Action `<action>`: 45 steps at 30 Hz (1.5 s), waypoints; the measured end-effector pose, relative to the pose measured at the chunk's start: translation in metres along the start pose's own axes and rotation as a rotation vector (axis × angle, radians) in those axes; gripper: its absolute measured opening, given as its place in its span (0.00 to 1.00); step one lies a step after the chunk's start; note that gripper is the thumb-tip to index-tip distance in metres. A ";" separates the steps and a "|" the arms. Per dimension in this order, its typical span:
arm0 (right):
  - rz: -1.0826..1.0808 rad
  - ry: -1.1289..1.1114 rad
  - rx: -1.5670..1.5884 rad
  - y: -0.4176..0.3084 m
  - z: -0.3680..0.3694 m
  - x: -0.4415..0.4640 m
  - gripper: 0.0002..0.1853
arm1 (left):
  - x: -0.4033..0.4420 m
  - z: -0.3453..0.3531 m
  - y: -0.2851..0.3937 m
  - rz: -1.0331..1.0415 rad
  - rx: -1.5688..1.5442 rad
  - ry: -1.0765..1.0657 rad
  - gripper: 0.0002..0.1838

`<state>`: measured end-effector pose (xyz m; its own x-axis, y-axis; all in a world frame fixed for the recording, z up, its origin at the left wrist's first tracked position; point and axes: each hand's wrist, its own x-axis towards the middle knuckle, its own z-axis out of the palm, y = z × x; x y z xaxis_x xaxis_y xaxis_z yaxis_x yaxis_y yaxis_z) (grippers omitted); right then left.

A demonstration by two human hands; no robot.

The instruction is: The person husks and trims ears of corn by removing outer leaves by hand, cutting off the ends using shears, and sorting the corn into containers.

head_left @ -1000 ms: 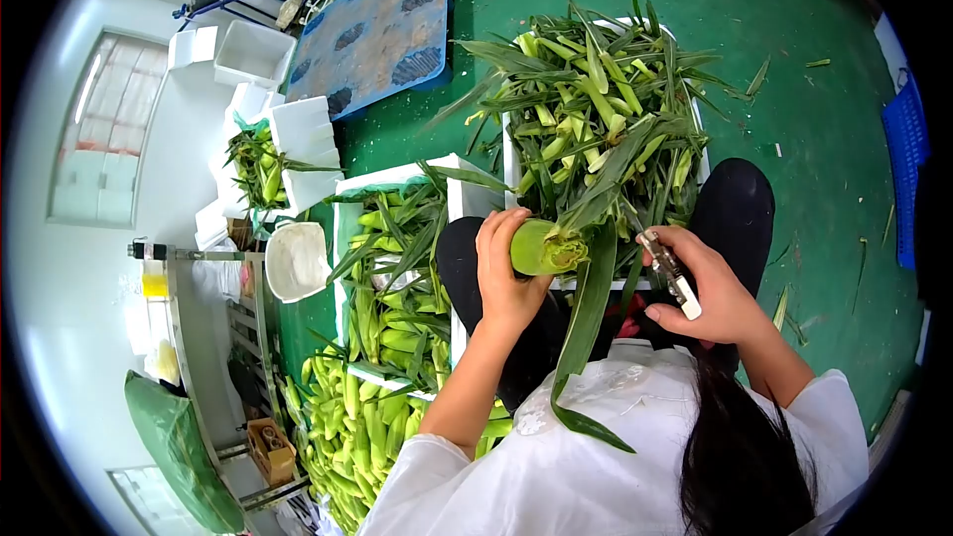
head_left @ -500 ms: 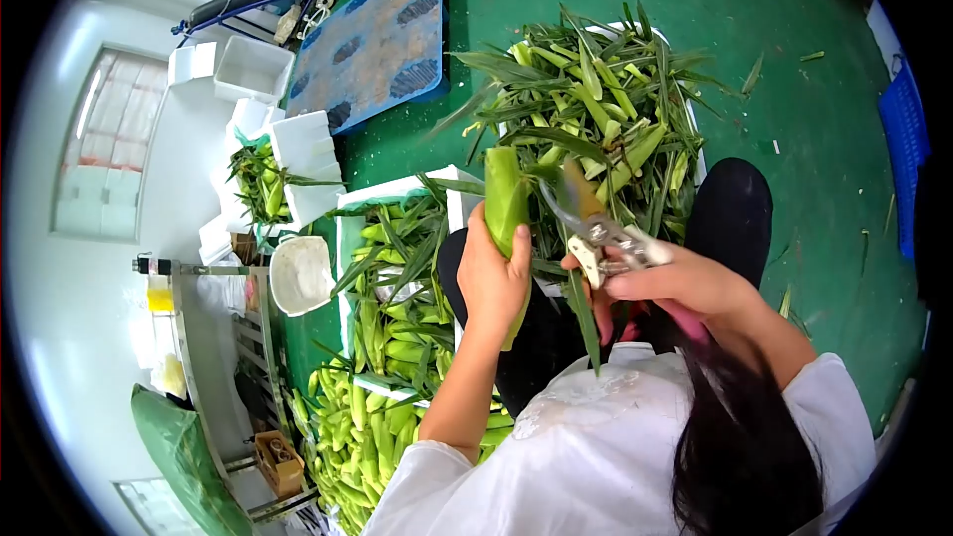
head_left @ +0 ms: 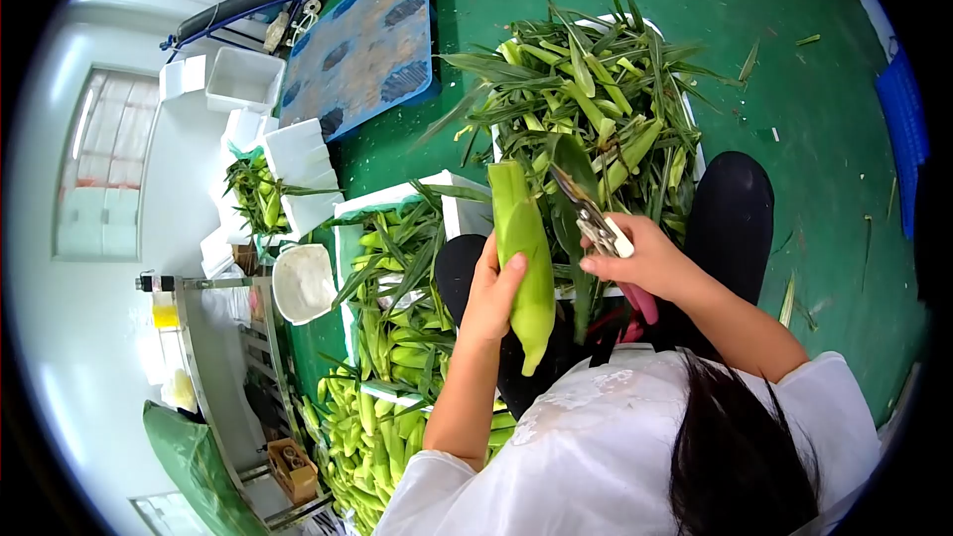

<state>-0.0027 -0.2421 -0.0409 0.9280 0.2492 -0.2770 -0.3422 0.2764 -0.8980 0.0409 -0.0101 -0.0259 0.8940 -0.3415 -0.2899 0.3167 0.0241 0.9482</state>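
My left hand (head_left: 490, 293) is wrapped round a green ear of corn (head_left: 524, 258) in its husk, with the cut flat end up and the narrow tip pointing down at my lap. My right hand (head_left: 640, 260) grips pruning shears (head_left: 590, 214) with pink on the handle, their blades pointing up and left beside the ear. A long loose leaf (head_left: 573, 174) hangs just behind the blades. Beyond both hands, a white box (head_left: 698, 124) is heaped with cut leaves and stalk pieces (head_left: 606, 89).
Left of my knee, a foam box (head_left: 348, 238) holds unpeeled corn, with a pile of trimmed ears (head_left: 372, 447) nearer me. A white basin (head_left: 304, 284), a metal rack (head_left: 273, 352) and a blue pallet (head_left: 372, 40) are further left. A blue crate (head_left: 901, 139) stands at right.
The ear has turned from end-on to upright in my left hand, and the leaf beside it has come away. The shears have moved up beside the ear, then slightly away from it.
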 end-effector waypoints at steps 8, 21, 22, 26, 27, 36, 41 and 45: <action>-0.250 -0.222 -0.611 -0.011 -0.038 -0.002 0.51 | 0.010 -0.027 0.008 -0.180 0.254 -0.410 0.42; 0.021 -0.018 -0.207 -0.005 -0.035 -0.029 0.15 | 0.014 -0.021 0.007 -0.325 0.080 -0.607 0.45; 0.000 0.023 -0.141 -0.003 -0.033 -0.033 0.15 | 0.015 -0.017 0.007 -0.249 0.165 -0.560 0.44; -0.027 0.079 0.208 -0.003 -0.019 -0.056 0.18 | 0.011 0.008 0.022 0.212 0.531 -0.310 0.38; -0.066 0.088 0.258 -0.005 -0.014 -0.060 0.18 | 0.014 0.010 0.022 0.444 0.690 -0.303 0.38; 0.034 0.155 0.307 -0.021 0.012 -0.047 0.24 | 0.011 0.027 0.019 0.579 0.795 -0.209 0.39; -0.054 0.158 0.544 -0.026 0.018 -0.014 0.18 | 0.006 0.022 0.012 0.450 0.451 -0.173 0.35; -0.090 0.072 0.412 -0.037 0.004 -0.029 0.23 | 0.003 -0.002 0.004 0.318 -0.359 0.211 0.32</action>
<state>-0.0176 -0.2554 0.0018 0.9597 0.1455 -0.2404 -0.2762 0.6454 -0.7122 0.0452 -0.0095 -0.0235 0.9964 -0.0686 -0.0496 0.0743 0.4285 0.9005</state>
